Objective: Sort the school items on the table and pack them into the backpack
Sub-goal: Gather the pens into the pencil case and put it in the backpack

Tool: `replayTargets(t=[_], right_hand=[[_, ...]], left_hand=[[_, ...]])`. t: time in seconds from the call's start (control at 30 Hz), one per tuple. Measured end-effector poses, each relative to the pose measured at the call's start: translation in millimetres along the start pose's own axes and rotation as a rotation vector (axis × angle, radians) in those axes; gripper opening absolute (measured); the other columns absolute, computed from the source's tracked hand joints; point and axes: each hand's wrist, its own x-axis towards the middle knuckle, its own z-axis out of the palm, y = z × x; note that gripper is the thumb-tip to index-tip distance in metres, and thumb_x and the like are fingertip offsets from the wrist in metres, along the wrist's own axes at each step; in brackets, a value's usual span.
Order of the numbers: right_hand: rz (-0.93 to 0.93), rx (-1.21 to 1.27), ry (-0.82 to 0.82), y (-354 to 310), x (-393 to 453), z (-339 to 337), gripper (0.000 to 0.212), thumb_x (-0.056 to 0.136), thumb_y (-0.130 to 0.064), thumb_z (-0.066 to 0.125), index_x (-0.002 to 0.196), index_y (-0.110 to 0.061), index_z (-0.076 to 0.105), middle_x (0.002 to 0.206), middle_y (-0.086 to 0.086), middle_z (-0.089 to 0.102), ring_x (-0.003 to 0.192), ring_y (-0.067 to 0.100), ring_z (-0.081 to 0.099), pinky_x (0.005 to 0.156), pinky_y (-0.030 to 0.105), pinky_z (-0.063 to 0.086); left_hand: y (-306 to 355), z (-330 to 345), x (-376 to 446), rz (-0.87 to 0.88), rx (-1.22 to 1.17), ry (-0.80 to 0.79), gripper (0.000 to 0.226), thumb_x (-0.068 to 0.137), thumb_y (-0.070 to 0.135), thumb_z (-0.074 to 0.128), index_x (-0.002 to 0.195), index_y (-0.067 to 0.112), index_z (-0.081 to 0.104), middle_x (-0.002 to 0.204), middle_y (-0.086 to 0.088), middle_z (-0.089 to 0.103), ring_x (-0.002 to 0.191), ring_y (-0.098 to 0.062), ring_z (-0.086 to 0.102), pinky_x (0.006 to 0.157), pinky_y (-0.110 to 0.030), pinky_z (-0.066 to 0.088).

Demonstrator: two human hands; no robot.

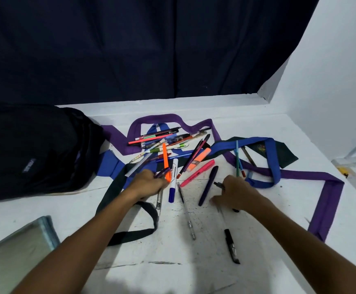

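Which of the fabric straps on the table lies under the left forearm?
The black strap: it loops beneath the left forearm near the table's front. The purple strap and the blue strap lie farther right.

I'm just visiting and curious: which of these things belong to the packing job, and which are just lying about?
For the job: black backpack, pile of pens, orange highlighter, white marker, clear folder.

Just lying about: dark curtain, small yellow object at the right.

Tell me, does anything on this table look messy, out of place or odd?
Yes. The pens and markers lie scattered in a criss-crossed heap at mid-table, tangled over purple, blue and dark cloth strips. The white tabletop near the hands shows dark scuff marks. Nothing looks broken.
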Motion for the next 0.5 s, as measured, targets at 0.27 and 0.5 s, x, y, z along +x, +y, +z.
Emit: replayTargets(t=[0.27, 0.5], right_hand=[[-0.116, 0.172, -0.153, -6.7, -1.6, -14.6, 0.018, 0.097, -0.023, 0.050, 0.081, -0.014, 0.052, 0.074, 0.000, 0.056, 0.063, 0.009, 0.052, 0.059, 0.019, 0.041], [-0.228, 1.295, -0.075, -42.0, -6.3, -34.5, 0.015, 0.100, -0.006, 0.037, 0.089, -0.008, 0.047, 0.059, 0.004, 0.050, 0.052, 0.019, 0.052, 0.059, 0.036, 0.051]], left_hand=[[26.7, -10.7, -39.5, 0.155, -0.542, 0.041, 0.023, 0.099, 0.004, 0.038, 0.080, 0.007, 0.050, 0.062, -0.014, 0.058, 0.047, -0.015, 0.058, 0.041, -0.019, 0.044], [42.3, 4.9, -46.2, 0.301, -0.744, -0.099, 0.023, 0.099, 0.001, 0.032, 0.112, 0.016, 0.044, 0.060, -0.007, 0.042, 0.045, -0.018, 0.040, 0.043, -0.028, 0.033]])
